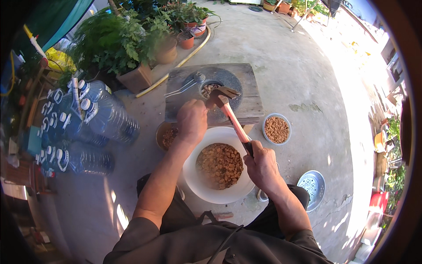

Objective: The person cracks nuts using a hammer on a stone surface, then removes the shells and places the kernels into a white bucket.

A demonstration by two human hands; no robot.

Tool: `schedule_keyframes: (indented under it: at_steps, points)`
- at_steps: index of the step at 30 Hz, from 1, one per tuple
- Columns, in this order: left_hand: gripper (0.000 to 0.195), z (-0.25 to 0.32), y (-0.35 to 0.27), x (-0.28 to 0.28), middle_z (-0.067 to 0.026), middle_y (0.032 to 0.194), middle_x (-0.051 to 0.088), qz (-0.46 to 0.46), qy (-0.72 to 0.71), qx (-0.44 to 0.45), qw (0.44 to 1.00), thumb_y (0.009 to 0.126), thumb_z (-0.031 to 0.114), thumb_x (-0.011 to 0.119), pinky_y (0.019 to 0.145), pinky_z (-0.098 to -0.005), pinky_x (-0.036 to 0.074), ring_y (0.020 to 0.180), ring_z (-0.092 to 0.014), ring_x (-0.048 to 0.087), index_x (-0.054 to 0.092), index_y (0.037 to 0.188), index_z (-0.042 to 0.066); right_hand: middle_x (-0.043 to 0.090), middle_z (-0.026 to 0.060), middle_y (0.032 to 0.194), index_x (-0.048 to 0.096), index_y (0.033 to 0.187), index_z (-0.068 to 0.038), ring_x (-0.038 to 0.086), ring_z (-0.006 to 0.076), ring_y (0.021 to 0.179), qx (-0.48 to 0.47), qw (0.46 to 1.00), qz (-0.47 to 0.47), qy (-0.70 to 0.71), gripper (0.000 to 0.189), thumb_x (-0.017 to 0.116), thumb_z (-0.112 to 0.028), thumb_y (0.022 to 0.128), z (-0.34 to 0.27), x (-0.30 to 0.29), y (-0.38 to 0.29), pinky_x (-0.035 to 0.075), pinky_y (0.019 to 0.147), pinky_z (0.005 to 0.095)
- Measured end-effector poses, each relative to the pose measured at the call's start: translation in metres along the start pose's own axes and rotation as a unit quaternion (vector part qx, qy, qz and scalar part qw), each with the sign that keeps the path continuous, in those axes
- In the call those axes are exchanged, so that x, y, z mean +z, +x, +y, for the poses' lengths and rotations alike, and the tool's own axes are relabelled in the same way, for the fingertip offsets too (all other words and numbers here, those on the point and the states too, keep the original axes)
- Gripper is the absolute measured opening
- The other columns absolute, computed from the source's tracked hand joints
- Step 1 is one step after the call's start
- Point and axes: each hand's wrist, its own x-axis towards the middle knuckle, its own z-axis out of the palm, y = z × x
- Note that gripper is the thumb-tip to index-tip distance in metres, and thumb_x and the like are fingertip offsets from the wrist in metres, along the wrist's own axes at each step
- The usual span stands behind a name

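My right hand (pixel 262 161) is closed round the black grip of a claw hammer (pixel 232 117), whose head lies over the near side of a round stone block (pixel 235 82) on a wooden board. My left hand (pixel 193 122) is at the block's near left edge, fingers bent together by the hammer head; whether they pinch something cannot be seen. Shelled pieces fill the block's hollow. A coiled-wire utensil (pixel 199 77) lies on the block's left part. Below, a white basin (pixel 214 198) holds many brown shells or pits. A clear tub (pixel 277 129) of brown kernels stands at the right.
A brown bowl (pixel 160 133) with pieces in it stands left of the basin. A perforated metal dish (pixel 313 188) lies on the concrete at the right. Large plastic water bottles (pixel 108 115) crowd the left side. Potted plants (pixel 135 77) and a yellowish hose (pixel 194 51) are farther back.
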Motion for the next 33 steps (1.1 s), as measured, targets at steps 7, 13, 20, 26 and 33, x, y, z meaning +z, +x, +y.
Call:
schedule_keyframes:
  at_steps: [7,13,20,26,33]
  points:
    - [0.021,0.000,0.000,0.001,-0.0145,0.077,0.061,0.013,0.003,0.016,1.000,0.078,-0.003,0.075,0.067,-0.0477,0.049,0.076,-0.037,0.062,0.054,0.076,0.003,0.062,0.0234,0.070,0.055,0.105,0.005,0.066,0.0431,0.068,-0.057,0.993,0.082,0.069,0.023,0.065,0.001,0.085,-0.011,-0.002,0.000,0.051,0.061,0.0464]
    - [0.019,-0.001,0.001,0.000,-0.0152,0.078,0.061,0.024,0.008,0.031,0.999,0.079,-0.003,0.073,0.069,-0.0482,0.049,0.077,-0.038,0.062,0.055,0.078,0.002,0.063,0.0243,0.073,0.055,0.105,0.005,0.065,0.0452,0.067,-0.028,0.999,0.012,-0.025,0.021,0.065,0.001,0.086,-0.004,-0.005,-0.001,0.050,0.061,0.0471]
    - [0.017,-0.002,0.002,0.004,-0.0160,0.078,0.061,0.011,0.017,0.030,0.999,0.080,-0.002,0.072,0.069,-0.0487,0.049,0.077,-0.039,0.062,0.056,0.077,0.002,0.062,0.0272,0.074,0.054,0.100,0.005,0.062,0.0503,0.069,-0.045,0.997,0.050,0.033,0.019,0.065,0.000,0.086,-0.010,-0.005,0.001,0.048,0.061,0.0512]
    - [0.017,0.000,0.001,0.003,-0.0157,0.077,0.061,0.016,0.019,0.031,0.999,0.080,-0.002,0.072,0.070,-0.0489,0.050,0.078,-0.039,0.063,0.056,0.076,0.002,0.062,0.0263,0.074,0.054,0.100,0.005,0.064,0.0458,0.067,-0.032,0.999,0.038,0.002,0.019,0.066,0.000,0.086,-0.008,-0.005,0.000,0.049,0.060,0.0476]
    - [0.011,-0.004,0.004,-0.004,-0.0155,0.076,0.069,-0.031,-0.075,-0.104,0.991,0.084,0.002,0.076,0.062,-0.0396,0.052,0.067,-0.029,0.067,0.065,0.082,-0.001,0.058,0.0075,0.067,0.052,0.087,0.002,0.061,0.0180,0.056,0.048,0.987,0.051,0.146,0.011,0.064,0.000,0.087,-0.003,-0.007,0.010,0.048,0.053,0.0342]
